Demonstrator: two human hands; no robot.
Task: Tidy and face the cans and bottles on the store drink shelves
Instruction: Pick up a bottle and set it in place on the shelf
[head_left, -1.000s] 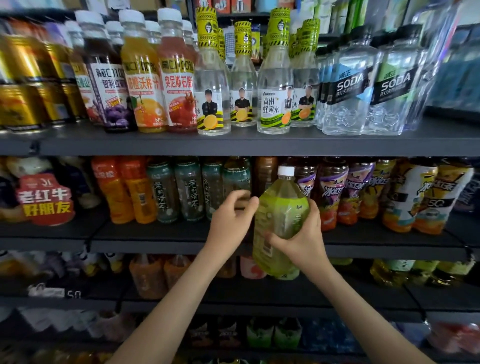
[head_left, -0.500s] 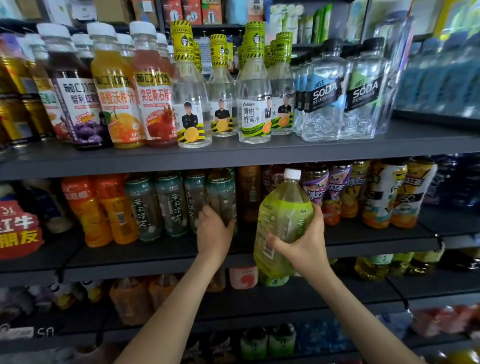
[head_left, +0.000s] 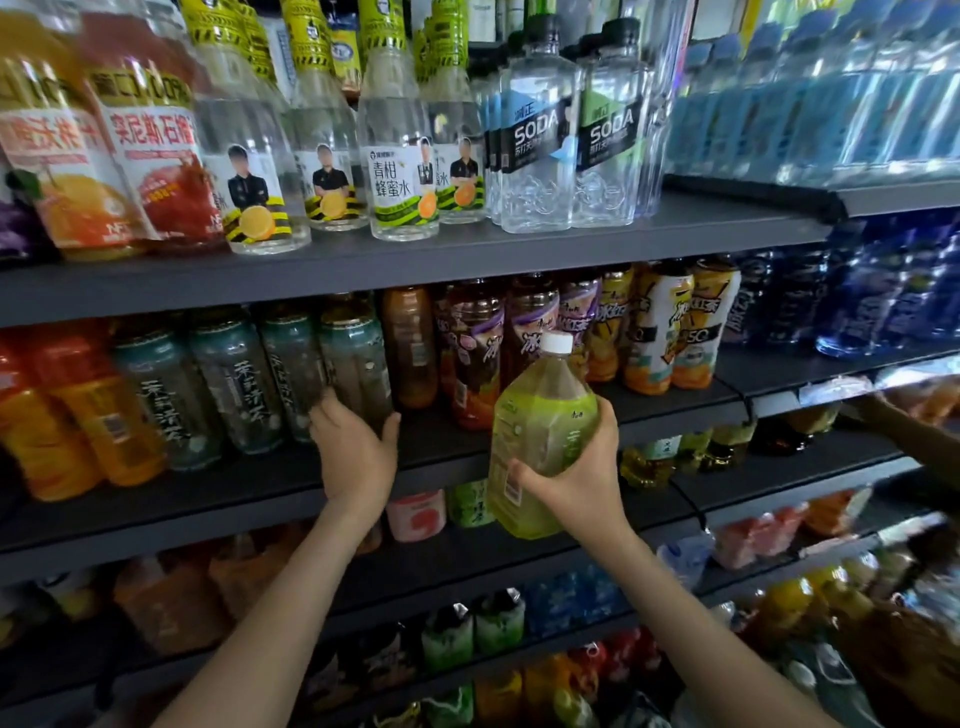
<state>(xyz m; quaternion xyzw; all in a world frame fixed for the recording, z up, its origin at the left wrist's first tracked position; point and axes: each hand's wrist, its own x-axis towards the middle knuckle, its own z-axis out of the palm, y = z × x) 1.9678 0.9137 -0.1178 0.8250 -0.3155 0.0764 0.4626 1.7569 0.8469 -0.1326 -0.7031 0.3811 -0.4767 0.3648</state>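
Observation:
My right hand (head_left: 582, 480) grips a large green tea bottle (head_left: 535, 426) with a white cap, held upright in front of the middle shelf (head_left: 208, 499). My left hand (head_left: 356, 449) reaches onto that shelf with its fingers round the base of a teal-labelled tea bottle (head_left: 353, 358), the rightmost of a row of such bottles. Right of it stands a brown bottle (head_left: 410, 348), then dark iced-tea bottles (head_left: 475, 353) with purple labels.
The top shelf (head_left: 467, 254) carries juice bottles, clear honey-water bottles and SODA bottles (head_left: 540, 140). Orange bottles (head_left: 78, 415) stand at the middle shelf's left, yellow iced-tea bottles (head_left: 675, 322) at its right. Lower shelves hold more drinks. Another person's hand (head_left: 893, 415) shows at the right edge.
The view has shifted right and closer. My left hand has gone from the green bottle to the teal tea bottle on the shelf; my right hand still holds the green bottle.

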